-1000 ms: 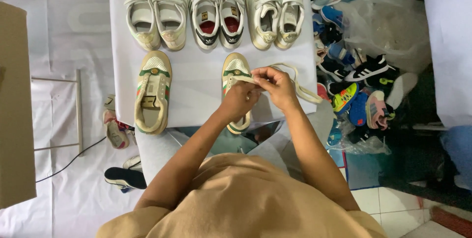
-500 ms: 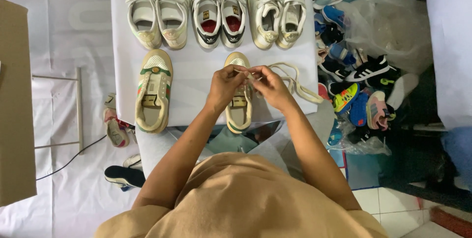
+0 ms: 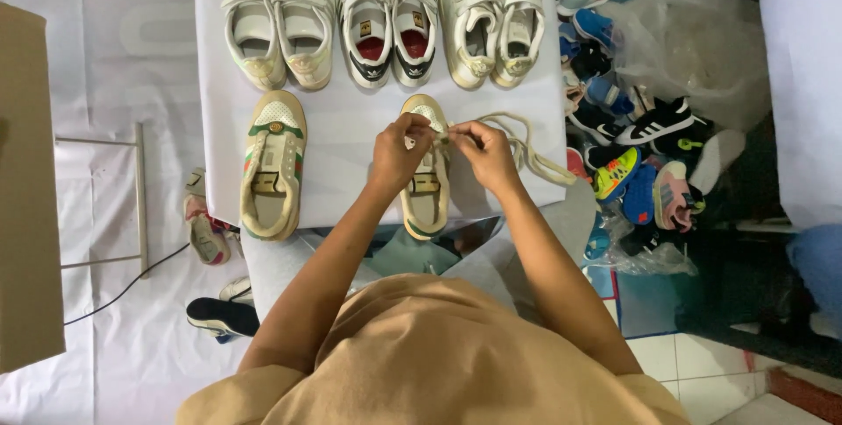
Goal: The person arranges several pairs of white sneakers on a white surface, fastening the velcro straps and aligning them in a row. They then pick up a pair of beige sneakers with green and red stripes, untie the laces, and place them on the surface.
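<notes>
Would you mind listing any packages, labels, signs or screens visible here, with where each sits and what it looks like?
Cardboard box: far left edge, tall plain brown panel, only partly in frame.
Clear plastic bag: upper right, crumpled, translucent white, lying on the shoe pile.
Insole labels: small gold patches on red linings, inside the middle pair in the back row.
No signs or screens show.
</notes>
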